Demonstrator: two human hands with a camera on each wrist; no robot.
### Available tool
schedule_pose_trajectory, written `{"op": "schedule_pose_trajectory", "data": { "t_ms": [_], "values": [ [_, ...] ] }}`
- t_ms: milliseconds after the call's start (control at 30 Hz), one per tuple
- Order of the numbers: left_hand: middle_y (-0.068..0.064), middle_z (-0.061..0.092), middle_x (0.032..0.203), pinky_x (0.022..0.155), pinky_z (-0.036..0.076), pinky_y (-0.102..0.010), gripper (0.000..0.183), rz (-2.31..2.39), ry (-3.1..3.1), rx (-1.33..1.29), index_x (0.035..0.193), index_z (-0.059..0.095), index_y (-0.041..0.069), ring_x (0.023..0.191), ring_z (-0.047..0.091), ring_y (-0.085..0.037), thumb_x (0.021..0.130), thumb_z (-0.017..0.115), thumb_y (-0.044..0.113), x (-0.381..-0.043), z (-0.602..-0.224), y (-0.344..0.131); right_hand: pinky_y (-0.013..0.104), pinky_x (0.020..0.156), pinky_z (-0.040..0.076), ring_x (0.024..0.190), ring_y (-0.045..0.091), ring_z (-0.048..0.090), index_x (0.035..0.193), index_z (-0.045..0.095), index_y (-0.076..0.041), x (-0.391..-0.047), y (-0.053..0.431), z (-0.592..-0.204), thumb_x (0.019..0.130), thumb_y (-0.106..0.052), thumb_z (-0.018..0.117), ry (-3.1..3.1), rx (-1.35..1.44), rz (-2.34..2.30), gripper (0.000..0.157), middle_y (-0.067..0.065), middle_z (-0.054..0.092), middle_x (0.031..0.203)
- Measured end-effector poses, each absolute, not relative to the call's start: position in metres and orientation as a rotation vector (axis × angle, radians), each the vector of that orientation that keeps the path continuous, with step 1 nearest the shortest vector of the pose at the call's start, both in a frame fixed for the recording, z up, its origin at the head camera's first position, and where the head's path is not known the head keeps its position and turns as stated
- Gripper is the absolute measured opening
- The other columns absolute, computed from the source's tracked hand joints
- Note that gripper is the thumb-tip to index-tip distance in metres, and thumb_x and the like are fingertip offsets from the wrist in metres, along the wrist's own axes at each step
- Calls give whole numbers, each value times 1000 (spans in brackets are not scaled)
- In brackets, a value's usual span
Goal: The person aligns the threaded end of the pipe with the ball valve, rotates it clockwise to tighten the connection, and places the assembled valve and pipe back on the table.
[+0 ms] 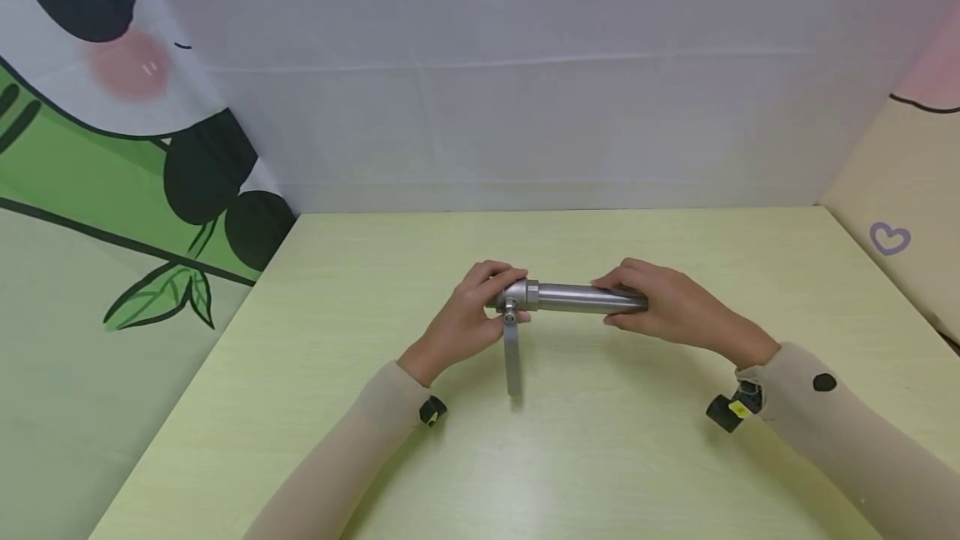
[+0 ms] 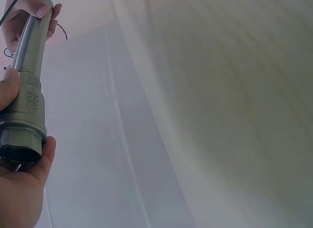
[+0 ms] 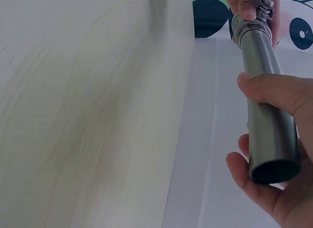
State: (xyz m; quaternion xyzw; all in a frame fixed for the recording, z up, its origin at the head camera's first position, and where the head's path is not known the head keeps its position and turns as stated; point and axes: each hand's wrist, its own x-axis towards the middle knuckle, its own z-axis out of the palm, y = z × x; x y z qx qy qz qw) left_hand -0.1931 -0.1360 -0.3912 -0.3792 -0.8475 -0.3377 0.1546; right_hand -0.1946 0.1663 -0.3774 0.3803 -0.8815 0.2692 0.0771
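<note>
My left hand (image 1: 474,311) grips a metal ball valve (image 1: 514,294) by its body. From the valve a flat grey lever handle (image 1: 512,361) points toward me. A plain steel pipe (image 1: 581,298) joins the valve's right side and lies level above the table. Around the pipe's far right part curl the thumb and fingers of my right hand (image 1: 675,307). In the left wrist view the valve body (image 2: 29,103) shows raised lettering and an open hexagonal end. The right wrist view shows the pipe's open round end (image 3: 275,172) beside the palm.
A pale wood-grain table (image 1: 450,457) lies under both hands. A light grey cloth wall (image 1: 525,132) stands at its back edge. Printed cartoon panels (image 1: 187,107) rise on the left, and a beige panel (image 1: 900,190) with a heart stands on the right.
</note>
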Motion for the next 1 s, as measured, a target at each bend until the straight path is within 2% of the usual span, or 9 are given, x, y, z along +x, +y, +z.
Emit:
{"op": "schedule_pose_trajectory", "data": {
  "t_ms": [200,367,500,633,833,1000],
  "values": [
    [-9,53,120,83,53,-26,52,-969,-2420,-1090,128,59,3,106,54,-19,81,78,12,-193,-392,-136,24,67,51,80,7,59,121,65,-15,-197,170,-379,79,-19,80,-2665,1111,1034,45,-4,67,102],
    [-9,53,120,84,53,-27,52,-973,-2407,-1097,128,59,3,106,54,-19,81,78,12,-193,-392,-136,26,70,52,85,13,61,120,65,-23,-201,174,-380,81,-32,77,-2781,967,1294,42,-2,68,106],
    [-9,53,120,84,53,-26,52,-984,-2407,-1099,128,59,3,106,54,-19,81,78,12,-193,-392,-136,29,66,51,84,20,60,122,64,-26,-203,177,-381,82,-37,76,-2878,873,1403,43,1,66,108],
    [-9,53,120,82,53,-26,52,-988,-2427,-1083,128,59,3,106,54,-19,81,78,12,-193,-392,-135,32,62,51,82,23,58,125,64,-22,-203,176,-379,83,-35,75,-2931,815,1463,45,6,66,111],
    [-9,55,121,82,54,-27,52,-975,-2457,-1054,127,59,3,107,53,-20,80,79,11,-192,-390,-134,33,62,51,83,22,57,128,62,-14,-204,173,-377,88,-32,70,-2967,818,1507,45,10,67,112],
    [-9,55,120,82,54,-26,49,-961,-2459,-1070,126,60,1,108,51,-20,80,78,10,-193,-389,-134,35,63,52,85,24,57,128,61,-11,-208,173,-380,91,-29,67,-2971,847,1536,42,11,66,111]
  ]
}}
